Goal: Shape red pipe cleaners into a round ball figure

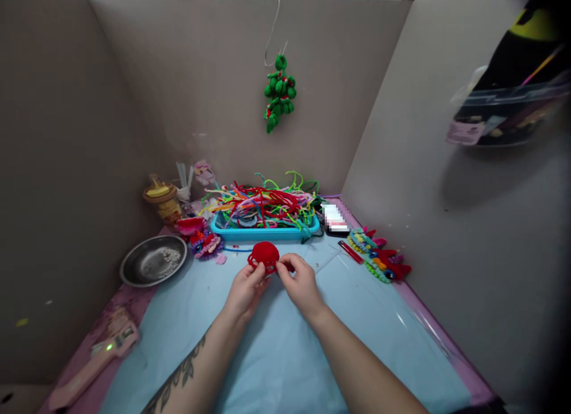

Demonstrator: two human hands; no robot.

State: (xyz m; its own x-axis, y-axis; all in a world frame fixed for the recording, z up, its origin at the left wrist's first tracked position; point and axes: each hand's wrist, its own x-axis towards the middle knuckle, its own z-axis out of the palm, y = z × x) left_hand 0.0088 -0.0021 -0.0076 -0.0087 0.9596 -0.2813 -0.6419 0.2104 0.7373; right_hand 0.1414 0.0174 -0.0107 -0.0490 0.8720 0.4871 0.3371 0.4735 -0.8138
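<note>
A round red piece made of fuzzy pipe cleaner (266, 253) is held up between both hands above the blue table cover. My left hand (246, 286) pinches its lower left edge between thumb and fingers. With thumb and forefinger closed, my right hand (300, 278) grips its lower right side, where a dark red strand shows. The spot where the right fingertips meet the piece is too small to make out fully. Just behind it stands a blue tray (267, 233) heaped with loose pipe cleaners (267, 203) of many colours.
On the left are a metal bowl (154, 262) with small white bits, a pink glue gun (100, 357) with a green light, and a purple craft piece (206, 244). At right lie a phone (335, 219), a red cutter (351, 252) and colourful pipe-cleaner figures (379, 256). Grey partitions (200, 75) enclose the table.
</note>
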